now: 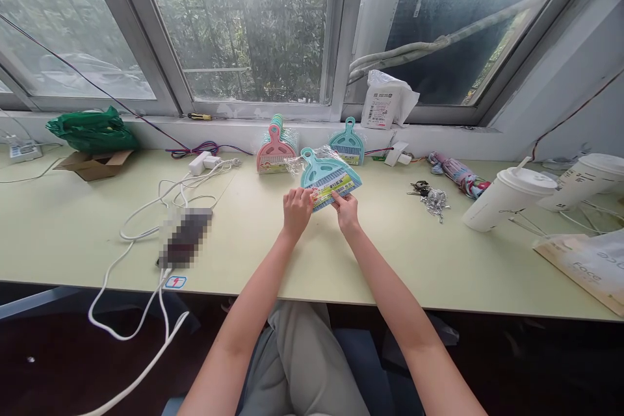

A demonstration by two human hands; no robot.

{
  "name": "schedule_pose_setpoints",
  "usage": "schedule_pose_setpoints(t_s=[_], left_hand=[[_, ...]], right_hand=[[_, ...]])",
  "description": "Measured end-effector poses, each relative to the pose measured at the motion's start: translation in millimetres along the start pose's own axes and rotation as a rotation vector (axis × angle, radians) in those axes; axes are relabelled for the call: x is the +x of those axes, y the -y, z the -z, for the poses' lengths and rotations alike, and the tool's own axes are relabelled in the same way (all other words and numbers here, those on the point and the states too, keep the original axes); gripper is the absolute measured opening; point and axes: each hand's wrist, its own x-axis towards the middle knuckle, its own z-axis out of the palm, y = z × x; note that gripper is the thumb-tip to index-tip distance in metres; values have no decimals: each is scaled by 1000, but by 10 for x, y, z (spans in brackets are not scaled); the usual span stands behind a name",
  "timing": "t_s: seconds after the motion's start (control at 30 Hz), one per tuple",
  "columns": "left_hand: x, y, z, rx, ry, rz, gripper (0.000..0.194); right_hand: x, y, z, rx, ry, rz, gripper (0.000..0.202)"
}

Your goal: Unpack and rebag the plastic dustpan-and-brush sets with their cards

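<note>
Both my hands hold a light-blue dustpan and brush set (pixel 325 172) above the table, tilted, with a printed label and clear wrapping about it. My left hand (pixel 297 211) is closed on its lower left corner. At the lower right edge, my right hand (pixel 346 209) pinches it with the thumb on the label. Behind it to the left stands a stack of dustpan sets with a pink dustpan (pixel 275 151) in front. Another light-blue dustpan set (pixel 348 143) leans against the wall below the window, behind and to the right.
On the left, a phone (pixel 185 238) with white cables, a cardboard box (pixel 95 164) and a green bag (pixel 92 130) lie on the table (pixel 253 240). Keys (pixel 429 195), a folded umbrella (pixel 458 175), white cups (pixel 509 195) and a tissue pack (pixel 585 266) are on the right.
</note>
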Motion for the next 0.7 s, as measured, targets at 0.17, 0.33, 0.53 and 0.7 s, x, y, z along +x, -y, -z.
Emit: schedule_pose_setpoints(t_s=[0.17, 0.33, 0.53, 0.7], left_hand=[[-3, 23, -17, -63, 82, -105, 27], [44, -9, 18, -325, 30, 5, 23], [153, 41, 3, -1074, -86, 709, 80], [107, -5, -94, -1541, 269, 888, 63]], right_hand=[[-3, 2, 5, 26, -5, -2, 36], [51, 0, 49, 44, -17, -7, 36], [46, 11, 32, 17, 69, -18, 38], [-3, 4, -3, -25, 82, -11, 38]])
